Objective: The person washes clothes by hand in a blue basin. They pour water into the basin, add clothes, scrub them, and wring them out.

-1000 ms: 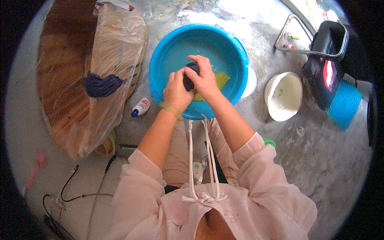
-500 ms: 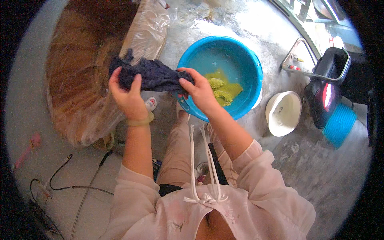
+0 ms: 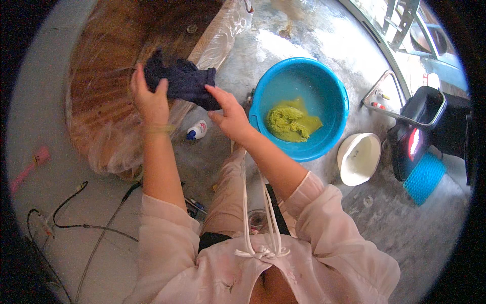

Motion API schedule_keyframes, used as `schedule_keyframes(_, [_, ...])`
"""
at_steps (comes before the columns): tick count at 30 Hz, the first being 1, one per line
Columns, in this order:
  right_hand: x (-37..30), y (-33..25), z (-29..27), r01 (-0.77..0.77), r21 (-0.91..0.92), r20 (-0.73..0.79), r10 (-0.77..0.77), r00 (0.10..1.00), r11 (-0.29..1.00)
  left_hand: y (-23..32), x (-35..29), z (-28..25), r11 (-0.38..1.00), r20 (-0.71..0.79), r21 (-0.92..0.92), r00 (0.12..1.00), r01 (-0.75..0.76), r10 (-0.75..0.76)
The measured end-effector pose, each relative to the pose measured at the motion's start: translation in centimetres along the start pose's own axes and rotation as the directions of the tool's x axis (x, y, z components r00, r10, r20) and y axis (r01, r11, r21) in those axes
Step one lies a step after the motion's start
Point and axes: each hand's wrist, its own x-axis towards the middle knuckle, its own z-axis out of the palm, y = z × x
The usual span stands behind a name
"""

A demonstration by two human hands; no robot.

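A dark navy cloth (image 3: pixel 185 83) is stretched in the air between my two hands, over the edge of a large plastic-wrapped brown wooden piece. My left hand (image 3: pixel 151 101) grips its left end, the thumb in front and the fingers partly behind the fabric. At the lower right end, my right hand (image 3: pixel 232 116) pinches the cloth. Just right of that hand, a blue basin (image 3: pixel 341 121) stands on the floor with water in it. A soaked yellow-green cloth (image 3: pixel 291 121) lies bunched in the water.
The plastic-wrapped wooden piece (image 3: pixel 101 96) fills the upper left. A white bottle with a blue cap (image 3: pixel 197 130) lies near my right forearm. Right of the basin are a white bowl (image 3: pixel 358 164), a blue textured roll (image 3: pixel 424 177) and a metal-framed black object (image 3: pixel 422 109). Black cables (image 3: pixel 101 228) cross the left floor.
Both hands have moved left with the navy cloth, away from the basin. The cloth is drawn together more compactly. The basin and bottle show more fully, as the view has shifted.
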Motion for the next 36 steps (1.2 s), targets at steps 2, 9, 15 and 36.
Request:
schedule_keyframes(2, [-0.1, 0.8, 0.8, -0.034, -0.172, 0.068, 0.047, 0.997, 0.984, -1.5, -0.5, 1.2, 0.999, 0.156, 0.020, 0.987, 0.044, -0.047])
schedule_keyframes(9, [-1.6, 2.4, -0.1, -0.057, -0.175, -0.003, 0.057, 0.998, 0.983, -1.0, -2.0, 2.5, 0.995, 0.174, -0.097, 0.983, -0.037, 0.054])
schedule_keyframes(15, [-4.8, 4.3, -5.4, -0.021, -0.294, -0.391, -0.100, 0.915, 0.955, 8.4, -5.5, 4.6, 0.951, 0.091, -0.201, 0.962, -0.235, 0.257])
schedule_keyframes(36, [-12.1, 13.8, -14.8, -0.545, -0.660, -0.246, 0.536, 0.807, 0.518, 10.5, -17.7, 17.6, 0.711, 0.857, -0.256, 0.493, 0.655, -0.146])
